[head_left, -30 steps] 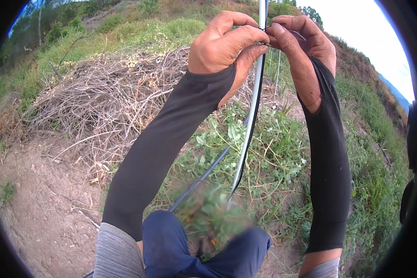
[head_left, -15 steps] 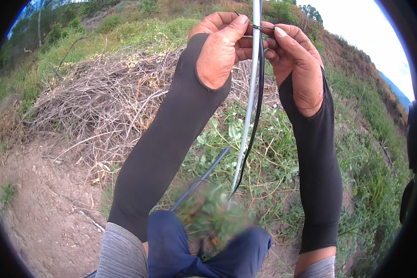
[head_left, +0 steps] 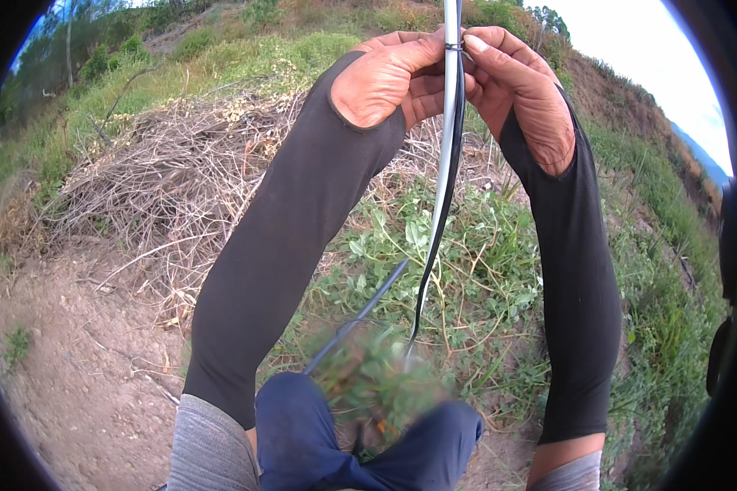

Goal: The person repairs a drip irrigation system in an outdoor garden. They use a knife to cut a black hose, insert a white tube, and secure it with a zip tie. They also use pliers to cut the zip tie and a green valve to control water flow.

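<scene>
A pale, thin pole (head_left: 447,135) stands upright before me, with a black cable (head_left: 436,233) running down along it. Near the top of the view, a thin black tie (head_left: 454,47) wraps around both. My left hand (head_left: 389,78) is closed at the pole's left side, its thumb by the tie and some fingertips hidden behind the pole. From the right, my right hand (head_left: 520,86) pinches at the tie, thumb against forefinger. The tie's ends are hidden among the fingers. Black sleeves cover both forearms.
A heap of dry twigs (head_left: 172,176) lies at the left beyond bare soil (head_left: 82,360). Leafy green plants (head_left: 483,262) surround the pole's foot. A dark blue rod (head_left: 356,319) slants near my knees (head_left: 295,417). A grassy bank rises at the right.
The tie's loose ends, stretched out to both sides before, no longer show. Both hands have closed in around the pole, and the black cable lies nearer to it.
</scene>
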`<state>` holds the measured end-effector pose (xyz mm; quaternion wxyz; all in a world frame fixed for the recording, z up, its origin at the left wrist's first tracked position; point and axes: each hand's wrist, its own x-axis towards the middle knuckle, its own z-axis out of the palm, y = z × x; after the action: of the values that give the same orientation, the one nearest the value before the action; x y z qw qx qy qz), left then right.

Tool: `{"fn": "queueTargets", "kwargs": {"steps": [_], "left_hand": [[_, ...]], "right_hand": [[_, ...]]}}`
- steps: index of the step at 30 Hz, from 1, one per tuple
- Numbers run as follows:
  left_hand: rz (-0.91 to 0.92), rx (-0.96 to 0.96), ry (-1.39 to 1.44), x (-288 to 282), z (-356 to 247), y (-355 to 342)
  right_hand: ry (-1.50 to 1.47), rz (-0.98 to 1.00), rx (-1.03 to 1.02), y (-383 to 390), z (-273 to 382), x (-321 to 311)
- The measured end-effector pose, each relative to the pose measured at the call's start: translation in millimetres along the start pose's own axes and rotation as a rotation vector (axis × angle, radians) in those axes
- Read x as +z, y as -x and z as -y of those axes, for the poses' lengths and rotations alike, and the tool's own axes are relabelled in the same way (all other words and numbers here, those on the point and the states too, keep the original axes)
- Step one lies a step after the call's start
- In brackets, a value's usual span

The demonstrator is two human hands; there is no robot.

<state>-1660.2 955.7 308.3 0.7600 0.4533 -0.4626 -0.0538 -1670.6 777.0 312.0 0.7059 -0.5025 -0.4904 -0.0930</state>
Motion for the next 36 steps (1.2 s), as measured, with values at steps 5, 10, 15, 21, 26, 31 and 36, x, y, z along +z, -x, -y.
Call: {"fn": "queueTargets", "kwargs": {"steps": [5,10,15,21,26,31,36], "left_hand": [[-0.009,0.001,0.009,5.3,-0.1,4.6],[-0.139,0.168,-0.308,19.3,-2.7,17.3],[-0.228,0.385,-0.386,30.7,8.2,13.2],[-0.225,0.183,-0.352,34.8,-0.6,13.5],[-0.250,0.156,-0.382,35.8,-6.6,13.5],[-0.201,0.130,-0.338,21.5,0.4,4.3],[-0.141,0.120,-0.344,13.1,0.0,1.5]], "right_hand": [[-0.080,-0.009,-0.140,3.3,-9.4,4.8],[-0.040,-0.053,-0.221,5.8,-22.6,-5.2],[0.145,-0.044,-0.348,1.9,-14.0,-9.8],[0.134,-0.102,-0.308,5.2,-19.4,-4.6],[0.121,-0.124,-0.210,8.8,-11.7,-2.1],[0.317,-0.109,-0.259,15.1,3.9,1.5],[0.617,0.024,-0.334,14.2,13.0,1.6]]}}
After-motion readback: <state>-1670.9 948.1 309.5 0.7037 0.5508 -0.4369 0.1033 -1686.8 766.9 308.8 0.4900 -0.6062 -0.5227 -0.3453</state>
